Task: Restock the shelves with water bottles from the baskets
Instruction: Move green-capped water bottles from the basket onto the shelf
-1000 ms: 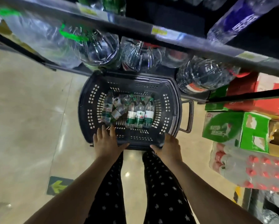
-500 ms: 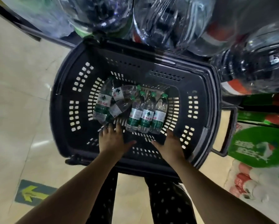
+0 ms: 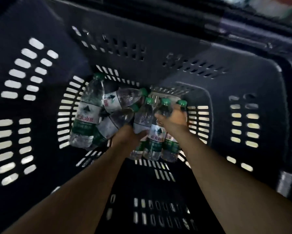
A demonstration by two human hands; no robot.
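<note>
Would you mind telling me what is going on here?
A person is reaching both hands into a dark basket where six green-capped bottles lie. The right hand grips the two rightmost near their necks. The left hand is down among the middle ones, its fingers hidden. All the bottles are inside the basket.

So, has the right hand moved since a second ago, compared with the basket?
Yes. The right hand moved off the near rim of the basket and went forward, down to the green-capped water bottles on its floor.

Shop: plastic shopping basket [image 3: 158, 48] w/ bottled water [image 3: 87, 114]
</note>
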